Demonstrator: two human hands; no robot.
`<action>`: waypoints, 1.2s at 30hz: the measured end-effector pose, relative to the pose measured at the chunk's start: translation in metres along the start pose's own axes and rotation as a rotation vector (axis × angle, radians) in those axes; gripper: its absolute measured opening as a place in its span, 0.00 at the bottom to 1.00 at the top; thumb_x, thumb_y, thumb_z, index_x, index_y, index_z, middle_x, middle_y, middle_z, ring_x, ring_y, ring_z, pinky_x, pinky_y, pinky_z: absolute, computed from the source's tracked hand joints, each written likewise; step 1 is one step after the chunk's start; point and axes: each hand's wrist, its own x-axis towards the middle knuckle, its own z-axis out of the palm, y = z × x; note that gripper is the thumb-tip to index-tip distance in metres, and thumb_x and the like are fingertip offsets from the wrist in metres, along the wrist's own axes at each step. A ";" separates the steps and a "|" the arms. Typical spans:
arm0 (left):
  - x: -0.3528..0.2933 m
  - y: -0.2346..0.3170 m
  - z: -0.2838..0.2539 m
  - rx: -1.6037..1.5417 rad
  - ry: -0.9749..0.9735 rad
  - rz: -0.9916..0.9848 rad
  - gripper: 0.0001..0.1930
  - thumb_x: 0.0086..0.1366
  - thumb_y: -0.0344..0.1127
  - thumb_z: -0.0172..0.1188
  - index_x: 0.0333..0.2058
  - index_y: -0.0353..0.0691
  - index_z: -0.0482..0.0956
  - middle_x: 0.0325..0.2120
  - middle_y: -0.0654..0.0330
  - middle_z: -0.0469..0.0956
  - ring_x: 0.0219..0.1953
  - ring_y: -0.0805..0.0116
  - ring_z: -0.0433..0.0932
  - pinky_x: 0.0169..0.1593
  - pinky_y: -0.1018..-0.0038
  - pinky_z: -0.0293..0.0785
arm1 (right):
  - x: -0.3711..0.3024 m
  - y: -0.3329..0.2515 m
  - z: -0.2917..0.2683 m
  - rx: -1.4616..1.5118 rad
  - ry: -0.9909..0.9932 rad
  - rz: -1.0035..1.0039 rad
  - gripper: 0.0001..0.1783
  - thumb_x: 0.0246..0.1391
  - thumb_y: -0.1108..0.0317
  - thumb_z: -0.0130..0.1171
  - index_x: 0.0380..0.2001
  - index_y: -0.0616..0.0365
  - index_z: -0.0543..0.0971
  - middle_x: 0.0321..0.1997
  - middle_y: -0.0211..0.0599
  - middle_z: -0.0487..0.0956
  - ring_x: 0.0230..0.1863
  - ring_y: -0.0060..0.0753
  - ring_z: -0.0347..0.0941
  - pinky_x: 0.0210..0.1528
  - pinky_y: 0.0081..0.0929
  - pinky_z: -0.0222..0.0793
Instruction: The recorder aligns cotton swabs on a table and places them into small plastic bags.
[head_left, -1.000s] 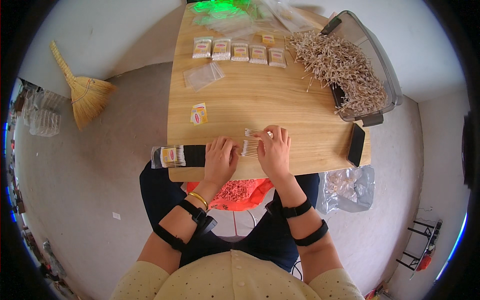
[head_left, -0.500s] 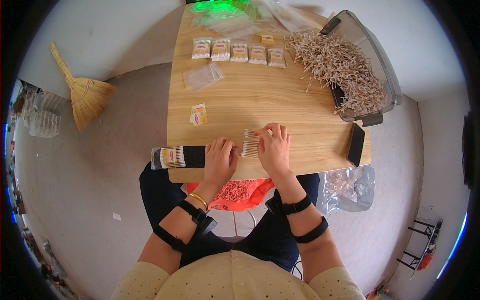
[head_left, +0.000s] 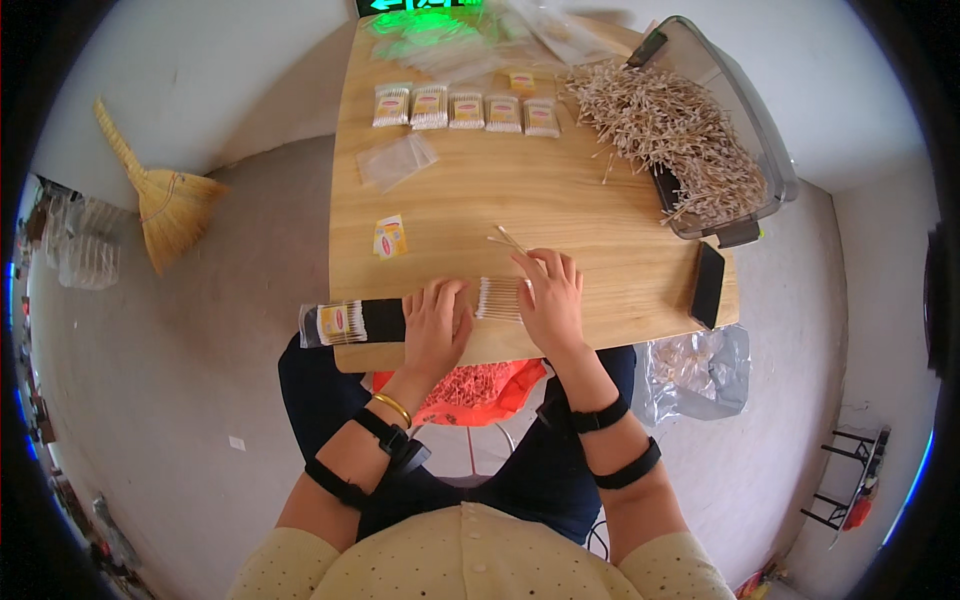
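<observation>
My right hand pinches a couple of cotton swabs between thumb and fingertips, their tips pointing away toward the far left. Under and beside its fingers, a flat row of cotton swabs lies side by side on the wood. My left hand rests at the right end of a black strip, fingers loosely bent and a little apart, just left of that row; nothing shows in its grasp. At the strip's left end is a clear bag of swabs with a yellow-and-white card.
Several filled swab packs line the back of the table. Clear bags and loose cards lie at left. A tipped grey bin spills swabs at right, near a phone. A red bag hangs below the front edge.
My right hand has lifted a couple of swabs away from the row, and their tips now point outward. My left hand has shifted slightly left and its fingers have loosened.
</observation>
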 end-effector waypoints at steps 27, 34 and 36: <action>0.007 -0.006 -0.004 0.009 -0.182 0.161 0.33 0.70 0.52 0.54 0.66 0.36 0.64 0.65 0.48 0.62 0.70 0.45 0.57 0.74 0.42 0.44 | -0.039 0.021 -0.004 0.242 -0.101 0.053 0.36 0.57 0.61 0.62 0.67 0.58 0.67 0.70 0.50 0.66 0.71 0.55 0.59 0.72 0.49 0.56; -0.001 -0.003 0.000 0.401 -0.333 0.206 0.51 0.71 0.70 0.40 0.73 0.26 0.48 0.75 0.42 0.47 0.78 0.47 0.40 0.77 0.45 0.32 | -0.048 -0.012 0.008 0.021 -0.229 -0.022 0.60 0.52 0.40 0.65 0.75 0.67 0.49 0.80 0.61 0.47 0.82 0.57 0.37 0.81 0.51 0.34; -0.001 -0.002 0.003 0.401 -0.326 0.197 0.54 0.69 0.73 0.38 0.72 0.24 0.48 0.75 0.40 0.45 0.79 0.47 0.39 0.77 0.45 0.31 | -0.047 -0.015 0.014 -0.036 -0.225 -0.005 0.58 0.56 0.38 0.59 0.76 0.67 0.48 0.80 0.61 0.45 0.82 0.57 0.35 0.81 0.52 0.31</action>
